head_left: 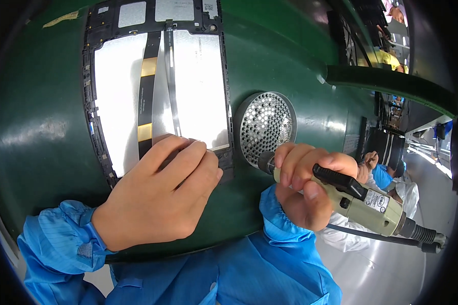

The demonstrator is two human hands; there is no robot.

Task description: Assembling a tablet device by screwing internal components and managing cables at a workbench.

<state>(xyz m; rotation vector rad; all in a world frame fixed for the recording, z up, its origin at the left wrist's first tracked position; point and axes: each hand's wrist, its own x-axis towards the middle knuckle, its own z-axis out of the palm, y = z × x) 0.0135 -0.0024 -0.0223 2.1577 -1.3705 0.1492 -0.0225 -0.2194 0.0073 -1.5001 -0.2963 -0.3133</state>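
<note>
A flat tablet-like device frame (216, 96) lies face down on the green work surface, with silver panels and a black rim. A black ribbon cable (146, 96) with gold patches and a thinner dark strip (171, 76) run down its middle. My left hand (163, 193) rests over its lower end, fingers bent together; the fingertips and anything between them are hidden. In my right hand (310, 178) is a beige electric screwdriver (376, 201) with a black lever, held tilted. Its front end hangs over the near rim of a round screw dish (239, 132) full of small holes.
A piece of yellowish tape (61, 19) lies on the green surface (30, 101) at the far left. A raised green bar (392, 84) stands at the right. A cord (371, 235) passes beneath the screwdriver. Other people (384, 175) sit further right.
</note>
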